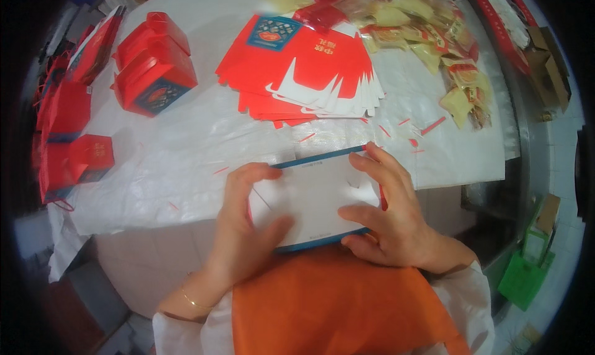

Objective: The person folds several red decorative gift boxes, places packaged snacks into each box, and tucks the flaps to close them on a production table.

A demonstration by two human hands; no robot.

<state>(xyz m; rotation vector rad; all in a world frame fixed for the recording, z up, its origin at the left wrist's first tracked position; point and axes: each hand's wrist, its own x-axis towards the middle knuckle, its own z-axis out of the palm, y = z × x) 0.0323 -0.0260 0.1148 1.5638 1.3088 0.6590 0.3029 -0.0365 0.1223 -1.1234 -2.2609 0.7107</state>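
My left hand (251, 209) and my right hand (387, 209) grip either end of a rectangular carton piece (307, 197), white on the upper face with blue long edges and bits of red at the short ends. It is above the near edge of the white-covered table (161, 200). My left thumb rests on its face, and my right fingers curl over its far corner and near side. Just beyond it lies a fanned stack of flat red and white carton blanks (310, 70), with small red paper scraps (431, 125) beside it.
Folded red boxes (155, 76) stand at the left, with more red boxes and bags (74, 138) along that edge. Wrapped food packets (458, 94) pile at the back right. A green crate (524, 274) and cardboard boxes (545, 70) sit right of the table. An orange apron (328, 305) is below my hands.
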